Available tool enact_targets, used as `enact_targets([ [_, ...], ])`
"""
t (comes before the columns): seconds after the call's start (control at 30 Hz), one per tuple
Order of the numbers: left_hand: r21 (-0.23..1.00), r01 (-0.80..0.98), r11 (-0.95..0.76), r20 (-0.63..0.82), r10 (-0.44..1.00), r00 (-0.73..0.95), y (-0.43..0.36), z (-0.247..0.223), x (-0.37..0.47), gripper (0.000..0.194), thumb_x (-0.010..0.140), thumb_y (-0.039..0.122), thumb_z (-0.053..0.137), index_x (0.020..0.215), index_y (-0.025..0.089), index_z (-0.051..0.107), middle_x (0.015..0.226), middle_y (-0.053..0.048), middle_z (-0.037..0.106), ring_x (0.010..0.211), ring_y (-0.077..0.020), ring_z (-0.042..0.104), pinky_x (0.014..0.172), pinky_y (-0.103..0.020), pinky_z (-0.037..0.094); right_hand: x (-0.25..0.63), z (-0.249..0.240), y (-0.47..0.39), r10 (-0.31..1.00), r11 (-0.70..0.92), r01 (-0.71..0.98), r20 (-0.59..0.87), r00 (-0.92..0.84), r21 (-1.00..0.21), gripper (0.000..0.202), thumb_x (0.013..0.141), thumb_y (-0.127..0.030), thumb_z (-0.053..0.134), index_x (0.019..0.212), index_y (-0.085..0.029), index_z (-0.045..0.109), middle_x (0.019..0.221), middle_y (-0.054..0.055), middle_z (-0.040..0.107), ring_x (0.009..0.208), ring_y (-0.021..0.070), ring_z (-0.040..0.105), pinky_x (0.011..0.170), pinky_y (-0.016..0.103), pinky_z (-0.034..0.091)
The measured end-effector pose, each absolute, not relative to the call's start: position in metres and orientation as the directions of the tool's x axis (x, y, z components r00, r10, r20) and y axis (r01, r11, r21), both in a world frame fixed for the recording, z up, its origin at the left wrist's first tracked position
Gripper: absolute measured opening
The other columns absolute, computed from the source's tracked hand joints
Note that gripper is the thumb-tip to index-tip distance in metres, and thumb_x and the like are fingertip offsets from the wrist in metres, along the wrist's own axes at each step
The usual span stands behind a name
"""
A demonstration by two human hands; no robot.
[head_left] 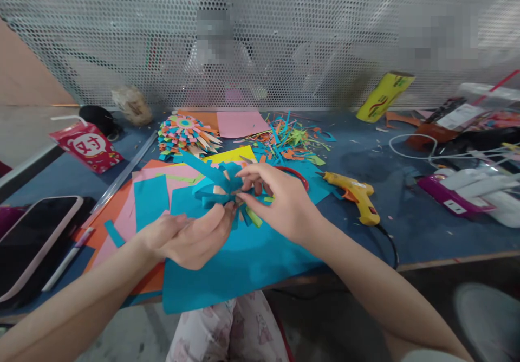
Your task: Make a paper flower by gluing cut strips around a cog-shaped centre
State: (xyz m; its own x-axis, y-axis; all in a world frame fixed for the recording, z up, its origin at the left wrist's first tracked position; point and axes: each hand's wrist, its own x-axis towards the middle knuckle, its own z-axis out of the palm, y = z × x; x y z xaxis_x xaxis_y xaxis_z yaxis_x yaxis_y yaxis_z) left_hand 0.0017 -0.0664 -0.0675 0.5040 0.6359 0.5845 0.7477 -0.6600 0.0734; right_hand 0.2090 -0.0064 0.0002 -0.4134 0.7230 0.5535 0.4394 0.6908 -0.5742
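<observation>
A blue paper piece with looped strips and a few orange and green ones (217, 188) is held up above the sheets. Beneath it, my left hand (199, 237) supports it with fingers curled against its lower side. At its right side my right hand (280, 194) pinches the strips between thumb and forefinger. Large blue sheets (244, 264) lie under both hands, over pink and orange paper (122, 226). Red scissors (298, 176) rest partly hidden behind my right hand. To the right lies a yellow glue gun (357, 194).
Behind stand a colourful fringed paper piece (187, 134) and a heap of paper scraps (288, 140). A phone (38, 243) and red drink carton (87, 145) are left. Right are a power strip (450, 199), cables and a yellow tube (384, 96). A metal mesh screen (304, 37) borders the table.
</observation>
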Motion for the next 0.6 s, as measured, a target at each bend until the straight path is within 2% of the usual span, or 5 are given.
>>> enact_targets([
  [0.07, 0.012, 0.666, -0.746, 0.538, 0.566, 0.625, -0.051, -0.066, -0.009, 0.069, 0.085, 0.003, 0.041, 0.145, 0.036, 0.029, 0.127, 0.000, 0.064, 0.116, -0.0246, 0.060, 0.094, -0.041, 0.056, 0.206, -0.001, -0.009, 0.720, 0.694, 0.476, 0.539, -0.437, -0.541, 0.023, 0.082, -0.012, 0.059, 0.103, -0.021, 0.055, 0.089, 0.002, 0.065, 0.081, 0.0161, 0.060, 0.073, 0.031, 0.049],
  [0.2, -0.121, 0.474, -0.872, 0.418, 0.388, 0.821, -0.019, -0.066, -0.026, 0.056, 0.084, 0.006, 0.042, 0.125, 0.042, 0.055, 0.109, 0.007, 0.072, 0.092, -0.0181, 0.071, 0.068, -0.027, 0.061, 0.201, -0.003, -0.011, 0.760, 0.650, 0.512, 0.478, -0.440, -0.561, 0.024, 0.082, -0.008, 0.056, 0.103, -0.020, 0.056, 0.088, 0.003, 0.066, 0.084, 0.0173, 0.061, 0.073, 0.032, 0.048],
  [0.37, -0.417, 0.545, -0.727, 0.607, 0.223, 0.763, -0.024, -0.067, -0.022, 0.043, 0.081, 0.007, 0.052, 0.118, 0.027, 0.062, 0.109, 0.001, 0.073, 0.092, -0.0171, 0.070, 0.071, -0.025, 0.058, 0.199, -0.002, -0.011, 0.824, 0.560, 0.512, 0.378, -0.421, -0.651, 0.029, 0.080, -0.005, 0.055, 0.106, -0.019, 0.054, 0.086, 0.002, 0.064, 0.079, 0.0153, 0.058, 0.072, 0.031, 0.046],
  [0.53, -0.718, 0.415, -0.559, 0.533, -0.059, 0.844, -0.030, -0.044, -0.011, 0.029, 0.079, 0.003, 0.057, 0.095, 0.023, 0.070, 0.104, 0.004, 0.074, 0.092, -0.0122, 0.069, 0.059, -0.017, 0.052, 0.204, 0.000, -0.004, 0.815, 0.500, 0.246, 0.356, -0.457, -0.830, 0.022, 0.080, -0.007, 0.053, 0.098, -0.018, 0.052, 0.078, -0.002, 0.057, 0.071, 0.0107, 0.056, 0.068, 0.026, 0.047],
  [0.6, -0.759, 0.415, -0.502, 0.530, -0.105, 0.842, -0.028, -0.033, -0.008, 0.027, 0.078, 0.000, 0.057, 0.086, 0.021, 0.071, 0.095, 0.003, 0.075, 0.088, -0.0124, 0.070, 0.052, -0.019, 0.050, 0.208, 0.002, 0.000, 0.812, 0.468, 0.139, 0.362, -0.458, -0.873, 0.018, 0.080, -0.011, 0.055, 0.096, -0.018, 0.051, 0.077, -0.002, 0.057, 0.072, 0.0106, 0.057, 0.069, 0.026, 0.048],
])
